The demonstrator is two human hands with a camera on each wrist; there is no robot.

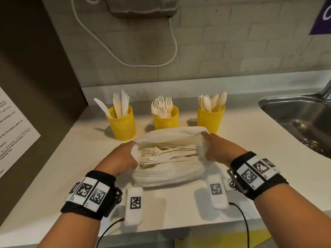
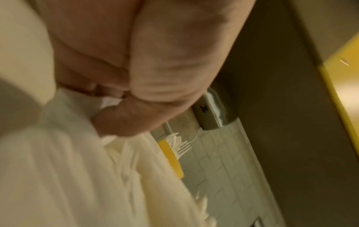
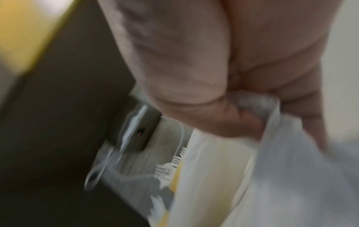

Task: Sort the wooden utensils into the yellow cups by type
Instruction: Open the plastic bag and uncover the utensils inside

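Three yellow mesh cups stand in a row at the back of the counter: the left cup [image 1: 122,123] holds knives, the middle cup [image 1: 165,117] forks, the right cup [image 1: 210,118] spoons. In front of them lies a white towel [image 1: 168,173] folded around a heap of pale wooden utensils [image 1: 167,155]. My left hand [image 1: 125,156] grips the towel's left end and my right hand [image 1: 215,145] grips its right end, pulling the fold apart. In the left wrist view my left hand [image 2: 108,107] pinches the towel [image 2: 58,176]; in the right wrist view my right hand [image 3: 252,110] pinches the towel [image 3: 291,169].
A steel sink [image 1: 300,119] sits at the right with a tap above it. A hand dryer [image 1: 143,6] and white cable [image 1: 125,56] hang on the tiled wall. A dark side wall with a paper notice [image 1: 12,133] closes the left.
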